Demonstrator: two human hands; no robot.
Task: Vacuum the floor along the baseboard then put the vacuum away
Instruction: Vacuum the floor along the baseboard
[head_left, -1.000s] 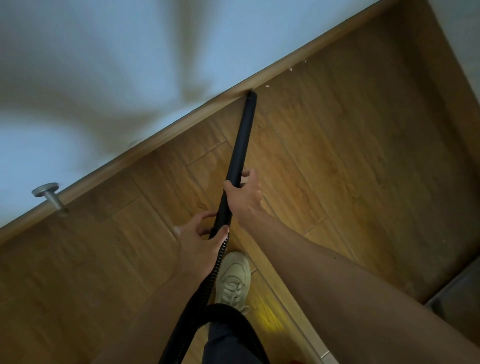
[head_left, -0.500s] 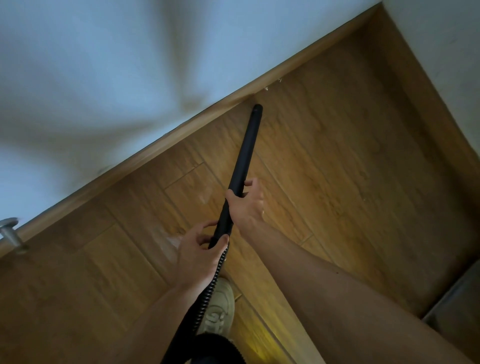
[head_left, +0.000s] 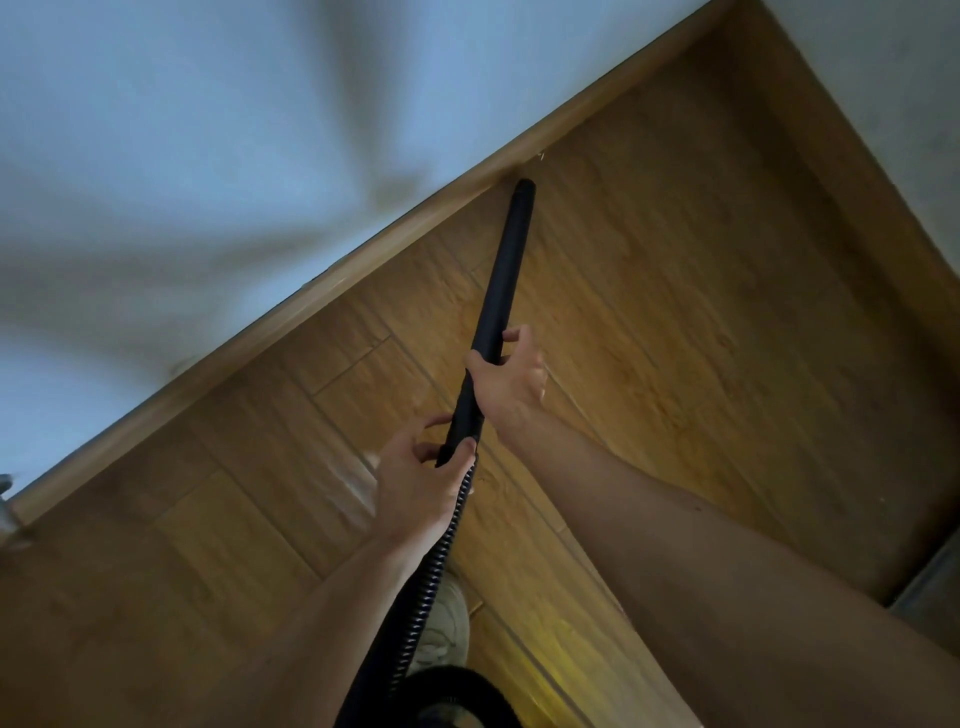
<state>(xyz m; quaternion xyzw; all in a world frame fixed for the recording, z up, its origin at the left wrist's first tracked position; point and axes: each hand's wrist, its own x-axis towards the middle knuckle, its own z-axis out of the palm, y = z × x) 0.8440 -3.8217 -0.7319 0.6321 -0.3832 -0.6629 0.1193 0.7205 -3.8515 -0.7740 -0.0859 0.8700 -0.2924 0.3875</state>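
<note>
You're mid-sweep, left hand (head_left: 415, 483) and right hand (head_left: 511, 376) gripping the wand (head_left: 501, 291) by the baseboard (head_left: 363, 260); next, I judge, slide its tip right toward the specks (head_left: 540, 155).

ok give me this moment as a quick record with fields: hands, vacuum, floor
place: wooden floor along a baseboard under a pale wall
tool: black vacuum tube, with a ribbed hose trailing from its near end
tube tip: down close to the foot of the baseboard
right hand: grips the tube about midway
left hand: grips the tube's near end, where the hose joins
debris: pale specks by the baseboard, just past the tip
also seen: light shoe beneath the hose
</note>
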